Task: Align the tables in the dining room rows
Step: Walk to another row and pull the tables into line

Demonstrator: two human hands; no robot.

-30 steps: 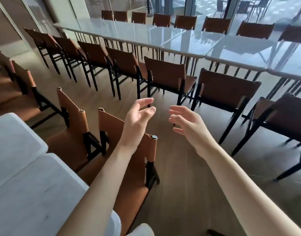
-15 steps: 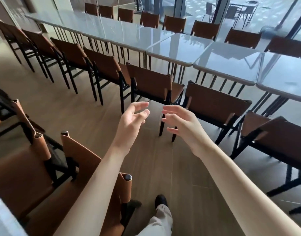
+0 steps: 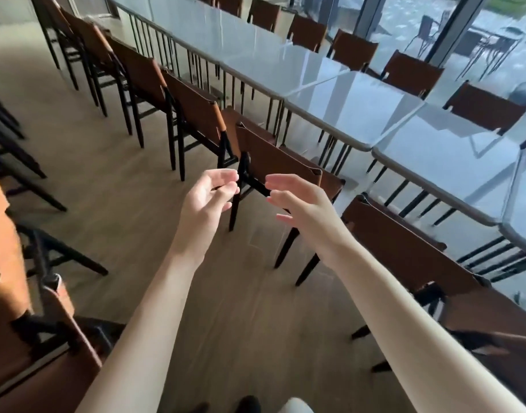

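At the far left, brown-backed chairs (image 3: 23, 317) with black frames crowd the lower corner, blurred, their backs turned toward the aisle; beyond them a strip of bare wood floor (image 3: 112, 180) runs up the frame as an open lane between the two banks of seating. The left hand (image 3: 206, 201) hangs in mid-air over that lane, palm turned inward, fingers loosely curled and gripping nothing; the right hand (image 3: 300, 204) is raised just beside it, a narrow gap between the two, fingers relaxed and spread forward, likewise holding nothing; neither touches any furniture. Behind the hands stands a chair (image 3: 278, 162) with a brown back, its black legs on the floor; more of the same chairs (image 3: 142, 73) line up along the near side of the tables, backs to the aisle. The row of white tables (image 3: 354, 105) runs diagonally from top centre to the right edge, pushed end to end; the seams between the tops (image 3: 324, 81) show slight steps, the edges not quite flush. Further chairs (image 3: 413, 71) sit on the far side; to the right, glass walls (image 3: 452, 31) look onto outdoor seating.
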